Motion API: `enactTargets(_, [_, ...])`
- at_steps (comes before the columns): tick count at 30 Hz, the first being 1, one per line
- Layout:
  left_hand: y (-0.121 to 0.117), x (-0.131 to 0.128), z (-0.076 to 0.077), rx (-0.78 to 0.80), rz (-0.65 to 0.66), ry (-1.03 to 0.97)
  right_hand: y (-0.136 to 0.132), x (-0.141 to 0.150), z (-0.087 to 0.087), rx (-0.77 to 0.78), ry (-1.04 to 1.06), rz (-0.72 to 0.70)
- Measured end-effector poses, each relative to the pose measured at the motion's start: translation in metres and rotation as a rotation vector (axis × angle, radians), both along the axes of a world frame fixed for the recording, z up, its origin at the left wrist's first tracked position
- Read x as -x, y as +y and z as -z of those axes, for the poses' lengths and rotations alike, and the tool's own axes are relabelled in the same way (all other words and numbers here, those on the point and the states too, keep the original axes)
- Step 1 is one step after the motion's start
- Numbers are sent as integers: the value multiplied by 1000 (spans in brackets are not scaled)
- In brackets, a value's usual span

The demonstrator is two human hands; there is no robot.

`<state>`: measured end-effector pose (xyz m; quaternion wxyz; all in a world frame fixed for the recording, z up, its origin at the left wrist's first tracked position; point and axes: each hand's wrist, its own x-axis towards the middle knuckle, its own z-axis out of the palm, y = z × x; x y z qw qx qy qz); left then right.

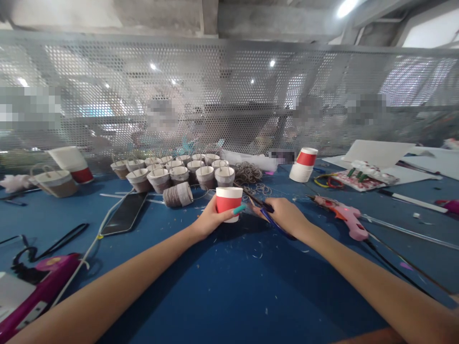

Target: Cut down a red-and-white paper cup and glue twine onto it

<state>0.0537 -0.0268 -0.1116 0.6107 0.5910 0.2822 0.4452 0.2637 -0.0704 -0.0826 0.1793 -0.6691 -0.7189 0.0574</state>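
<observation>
A red and white paper cup [228,197] stands upright in my left hand [211,217], whose fingers wrap round its side; the thumbnail is long and teal. My right hand [287,217] grips a pair of scissors with dark blue handles [276,224], just to the right of the cup. The blades point up and left toward the cup's right side; whether they touch it I cannot tell. Behind the cup stand several small wrapped cups with looped handles [179,173], and one wrapped cup [178,194] lies on its side.
On the right lie a pink glue gun [344,215] and a stack of paper cups [303,167]. Rings of brown cord [247,173] lie behind my hands. At left are a dark phone [125,212] and a magenta power strip [53,277]. A perforated metal screen [229,95] closes off the table's back.
</observation>
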Motion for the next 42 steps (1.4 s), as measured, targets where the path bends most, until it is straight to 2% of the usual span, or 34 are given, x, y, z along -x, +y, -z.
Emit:
enactTargets(4, [1,0,2,16,-20,-63,0,1,1,4,-8,31])
enactTargets(9, [5,1,6,71,25,-121,0,1,0,-9,1,74])
enactTargets(13, [5,-1,4,26,-24,-78,1,0,0,-26,24,86])
enactTargets(19, [4,-2,0,-37,-115,48,0,2,0,-133,112,45])
enactTargets(24, [8,0,4,-40,-132,45,0,2,1,-110,145,-18])
enactTargets(29, [9,0,5,-18,-97,12,-1,2,5,-86,106,-28])
enactTargets(35, [4,0,4,85,14,-133,0,1,5,-88,123,-24])
enactTargets(38, [4,1,3,23,-9,-64,0,1,4,-88,104,1])
enactTargets(42, [7,2,3,-112,-131,65,-2,2,0,-94,83,18])
